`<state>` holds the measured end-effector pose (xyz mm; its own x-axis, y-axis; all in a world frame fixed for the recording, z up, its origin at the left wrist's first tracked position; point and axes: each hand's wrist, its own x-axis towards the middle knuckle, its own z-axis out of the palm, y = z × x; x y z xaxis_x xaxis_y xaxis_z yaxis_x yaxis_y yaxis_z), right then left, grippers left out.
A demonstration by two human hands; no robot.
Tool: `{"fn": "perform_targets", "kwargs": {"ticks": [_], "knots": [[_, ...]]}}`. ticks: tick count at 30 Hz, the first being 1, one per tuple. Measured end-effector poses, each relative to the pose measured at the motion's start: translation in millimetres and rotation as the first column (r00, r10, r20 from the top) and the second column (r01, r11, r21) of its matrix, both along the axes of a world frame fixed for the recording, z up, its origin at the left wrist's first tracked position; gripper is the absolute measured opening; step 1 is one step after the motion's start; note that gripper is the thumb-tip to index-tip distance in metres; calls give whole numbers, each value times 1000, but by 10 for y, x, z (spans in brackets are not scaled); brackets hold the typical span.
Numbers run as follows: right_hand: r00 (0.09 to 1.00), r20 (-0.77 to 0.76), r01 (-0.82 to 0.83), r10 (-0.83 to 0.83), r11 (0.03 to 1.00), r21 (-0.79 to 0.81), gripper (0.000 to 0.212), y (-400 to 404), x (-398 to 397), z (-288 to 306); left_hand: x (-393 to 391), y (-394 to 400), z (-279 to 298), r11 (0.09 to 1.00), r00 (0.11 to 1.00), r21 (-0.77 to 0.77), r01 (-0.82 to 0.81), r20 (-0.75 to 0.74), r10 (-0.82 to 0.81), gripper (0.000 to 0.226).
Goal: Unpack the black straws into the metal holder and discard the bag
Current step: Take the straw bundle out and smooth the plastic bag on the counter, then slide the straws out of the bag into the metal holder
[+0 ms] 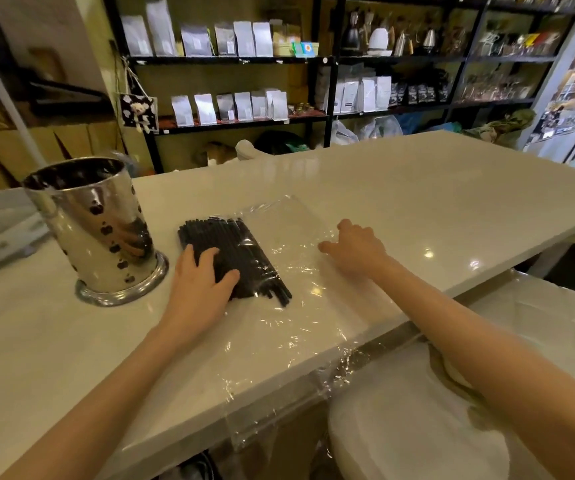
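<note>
A bundle of black straws (241, 251) lies flat on the white counter inside a clear plastic bag (300, 306). The bag stretches toward me and hangs over the counter's near edge. My left hand (199, 282) rests palm down on the near left part of the straws, fingers spread over them. Flat on the bag's right side, about level with the straws, lies my right hand (355, 251), fingers apart. The shiny metal holder (95, 230) stands upright left of the straws, and I see no straws sticking out of it.
The white counter (417, 188) runs far to the right and back. A white rounded seat or bin (417, 427) sits below the counter's near edge on the right. Black shelves with white bags and kettles (244, 64) line the far wall.
</note>
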<state>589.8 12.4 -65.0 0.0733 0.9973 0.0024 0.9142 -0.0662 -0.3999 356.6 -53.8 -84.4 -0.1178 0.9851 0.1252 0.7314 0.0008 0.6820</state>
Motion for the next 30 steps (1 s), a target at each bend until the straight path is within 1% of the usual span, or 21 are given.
{"fn": "perform_targets", "kwargs": {"ticks": [2,3,4,5,6,7,8,9,10,11,13,14,16,18,19,21,22,25,27,30], "knots": [[994,-64,94,-93,996,6,49,124,-38,-20,-9,29,42,999,981,-47,-26,189,35,55],[983,-145,116,-116,993,-7,40,186,-50,-15,-11,37,69,997,962,-71,-35,267,53,54],[961,-248,118,-124,992,-38,26,241,-67,0,-14,45,93,995,943,-94,-40,326,69,54],[932,-339,110,-131,991,-80,16,283,-84,26,-27,49,113,992,920,-118,-44,382,86,53],[901,-409,102,-144,987,-122,24,323,-98,55,-42,52,134,988,886,-144,-50,451,110,53],[885,-437,102,-158,984,-148,30,354,-105,78,-61,52,154,983,840,-175,-52,524,138,52],[877,-451,105,-167,981,-160,30,382,-121,109,-81,56,173,977,789,-207,-53,590,168,51],[877,-452,100,-164,982,-162,24,404,-145,150,-94,47,204,971,735,-234,-53,649,197,49],[882,-448,85,-146,985,-152,17,415,-184,215,-104,40,234,966,667,-254,-52,712,222,45],[892,-439,60,-107,991,-121,12,435,-224,294,-115,22,277,963,574,-266,-39,783,240,35],[917,-400,-15,2,999,-28,14,473,-328,517,-140,2,334,962,363,-273,13,898,250,11],[922,-382,-56,61,998,24,14,479,-396,660,-148,4,351,963,287,-264,49,927,240,8],[928,-332,-132,171,982,139,16,468,-554,993,-153,23,376,960,133,-265,94,958,252,9],[917,-300,-184,263,946,267,21,442,-740,1300,-144,76,400,937,-9,-329,121,943,332,13],[906,-300,-200,300,925,322,21,434,-836,1422,-132,102,422,922,-69,-357,151,926,370,17],[888,-283,-245,361,895,373,21,410,-1029,1603,-111,165,448,901,-153,-373,223,899,410,23],[880,-276,-273,386,887,373,21,401,-1117,1663,-108,196,456,893,-174,-372,256,890,421,24],[847,-292,-295,445,848,440,23,395,-1306,1786,-142,254,484,855,-176,-387,346,868,464,34],[843,-238,-340,482,821,459,25,398,-1411,1866,-152,261,510,834,-186,-375,405,859,477,41],[833,-165,-411,528,790,456,22,382,-1504,2057,-159,270,541,830,-128,-350,435,888,442,68]]}}
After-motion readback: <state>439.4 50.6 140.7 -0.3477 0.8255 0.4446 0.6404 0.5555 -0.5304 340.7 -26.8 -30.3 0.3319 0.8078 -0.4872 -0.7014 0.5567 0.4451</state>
